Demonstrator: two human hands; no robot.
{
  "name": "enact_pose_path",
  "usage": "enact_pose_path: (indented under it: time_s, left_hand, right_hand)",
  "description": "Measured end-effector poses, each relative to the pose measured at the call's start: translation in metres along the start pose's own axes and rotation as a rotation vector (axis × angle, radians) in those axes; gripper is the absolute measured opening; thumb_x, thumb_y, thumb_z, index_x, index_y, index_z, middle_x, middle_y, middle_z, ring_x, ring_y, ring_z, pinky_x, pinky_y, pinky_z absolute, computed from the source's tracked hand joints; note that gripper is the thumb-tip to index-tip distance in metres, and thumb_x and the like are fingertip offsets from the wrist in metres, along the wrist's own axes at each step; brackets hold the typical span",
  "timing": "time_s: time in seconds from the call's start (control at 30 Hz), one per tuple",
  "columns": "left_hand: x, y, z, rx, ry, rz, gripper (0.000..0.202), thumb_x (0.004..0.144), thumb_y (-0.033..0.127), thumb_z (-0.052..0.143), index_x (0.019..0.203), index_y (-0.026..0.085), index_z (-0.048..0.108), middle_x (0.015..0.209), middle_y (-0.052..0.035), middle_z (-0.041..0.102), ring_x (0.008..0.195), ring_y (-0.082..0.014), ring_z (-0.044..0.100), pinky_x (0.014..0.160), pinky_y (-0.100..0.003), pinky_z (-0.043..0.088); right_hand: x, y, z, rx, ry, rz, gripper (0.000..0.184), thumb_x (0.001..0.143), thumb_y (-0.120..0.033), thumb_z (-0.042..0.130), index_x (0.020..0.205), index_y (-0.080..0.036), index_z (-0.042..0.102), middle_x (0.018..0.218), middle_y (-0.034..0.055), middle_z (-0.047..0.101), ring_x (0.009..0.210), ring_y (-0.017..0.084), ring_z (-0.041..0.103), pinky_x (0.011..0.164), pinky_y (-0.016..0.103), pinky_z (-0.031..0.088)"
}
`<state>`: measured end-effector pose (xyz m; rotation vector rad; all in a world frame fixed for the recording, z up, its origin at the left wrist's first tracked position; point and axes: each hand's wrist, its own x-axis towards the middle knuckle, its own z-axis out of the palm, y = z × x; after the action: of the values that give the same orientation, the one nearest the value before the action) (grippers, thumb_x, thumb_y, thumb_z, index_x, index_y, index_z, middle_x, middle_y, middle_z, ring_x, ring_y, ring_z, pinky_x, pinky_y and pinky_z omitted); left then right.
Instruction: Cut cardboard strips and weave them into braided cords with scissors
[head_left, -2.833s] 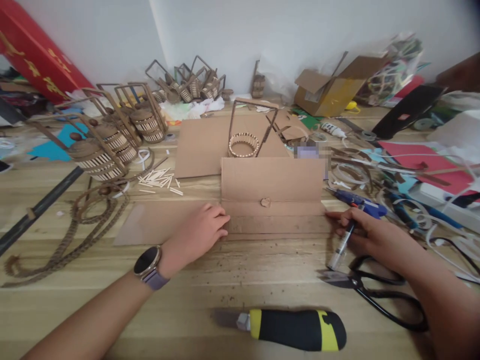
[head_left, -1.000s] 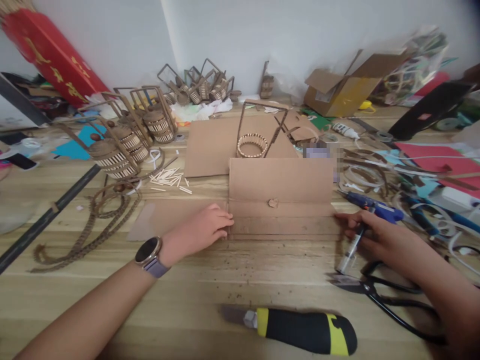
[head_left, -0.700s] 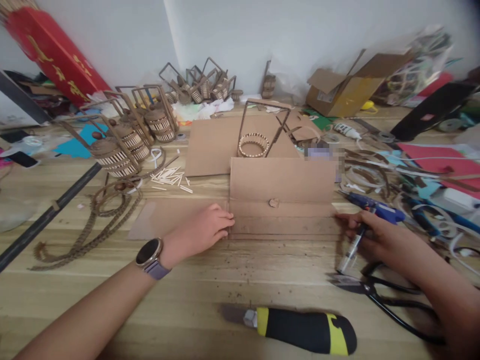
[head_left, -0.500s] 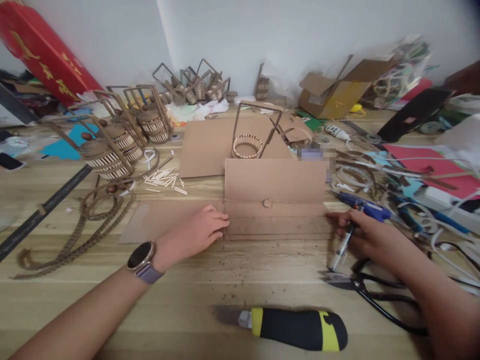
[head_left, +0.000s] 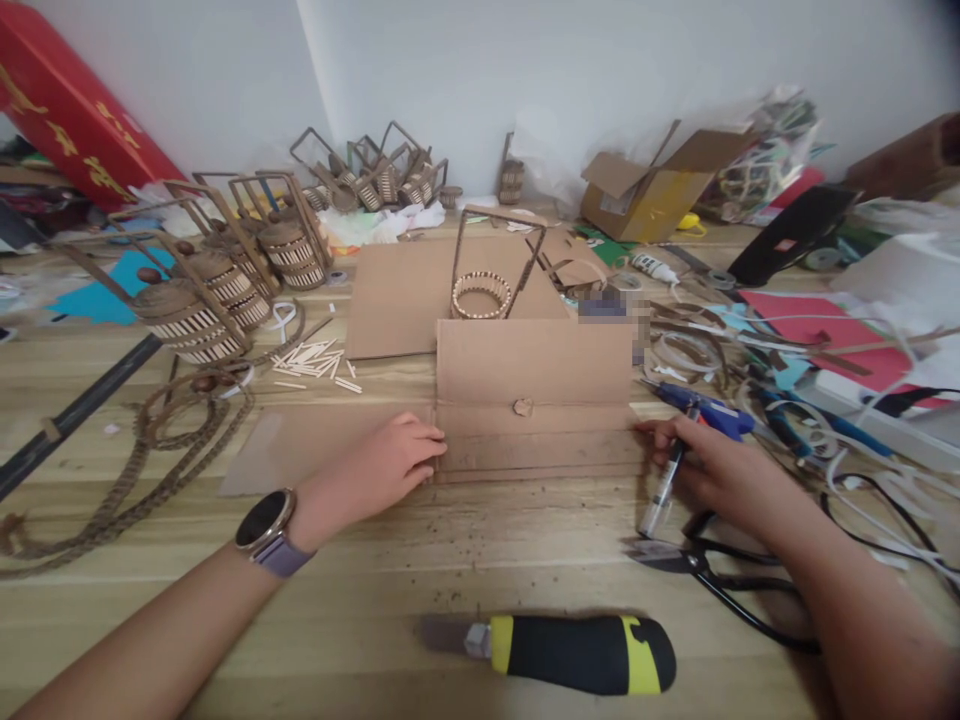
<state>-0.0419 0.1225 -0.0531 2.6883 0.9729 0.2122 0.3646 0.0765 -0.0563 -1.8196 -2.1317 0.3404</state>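
A folded piece of cardboard (head_left: 536, 450) lies on the wooden table between my hands, its back panel tilted up and a torn spot at the crease. My left hand (head_left: 401, 450), with a watch on its wrist, pinches the cardboard's left edge. Under that hand another flat cardboard strip (head_left: 300, 435) extends to the left. At the right edge, my right hand (head_left: 701, 455) touches the cardboard with its fingertips while holding a pen (head_left: 661, 495), tip end down. Scissors with black handles (head_left: 697, 562) rest below that hand. Nearest me lies a black-and-yellow utility knife (head_left: 577, 652), blade pointing left.
Behind the cardboard stands a small unfinished basket (head_left: 481, 297) with a tall handle. Woven lidded baskets (head_left: 195, 320), thin wooden sticks (head_left: 315, 360) and braided cord (head_left: 142, 470) are at left. A blue glue gun (head_left: 701, 405) and tangled strips (head_left: 690, 350) crowd the right.
The whole view has shifted slightly, so things appear a little farther left. Both hands stay at the same edges of the cardboard, and the pen is still held.
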Motion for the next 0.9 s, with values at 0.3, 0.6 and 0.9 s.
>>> enact_pose_path:
  time_s: [0.3, 0.6, 0.9]
  left_hand:
    - [0.002, 0.004, -0.005, 0.004, -0.017, -0.012, 0.024, 0.094, 0.013, 0.059, 0.113, 0.014, 0.073, 0.123, -0.0109, 0.072, 0.108, -0.0242, 0.061, 0.097, -0.041, 0.050]
    - [0.003, 0.008, -0.008, 0.052, -0.041, 0.017, 0.020, 0.095, 0.012, 0.059, 0.109, 0.012, 0.073, 0.121, -0.0116, 0.071, 0.108, -0.0250, 0.061, 0.096, -0.039, 0.048]
    - [0.021, -0.003, -0.029, 0.106, -0.203, 0.071, 0.022, 0.094, 0.010, 0.057, 0.097, 0.019, 0.077, 0.105, -0.0058, 0.068, 0.095, -0.0178, 0.063, 0.083, -0.027, 0.048]
  right_hand:
    - [0.002, 0.000, 0.000, -0.022, -0.032, -0.037, 0.006, 0.073, -0.026, 0.046, 0.077, -0.027, 0.050, 0.082, 0.0069, 0.069, 0.075, 0.024, 0.064, 0.070, 0.036, 0.051]
    - [0.003, 0.009, 0.004, -0.048, -0.034, -0.037, 0.004, 0.072, -0.029, 0.047, 0.076, -0.028, 0.049, 0.080, 0.0047, 0.069, 0.074, 0.024, 0.064, 0.069, 0.036, 0.052]
    - [0.006, 0.021, 0.005, -0.043, -0.054, -0.059, 0.003, 0.074, -0.035, 0.052, 0.074, -0.032, 0.052, 0.077, 0.0048, 0.069, 0.068, 0.028, 0.067, 0.064, 0.040, 0.053]
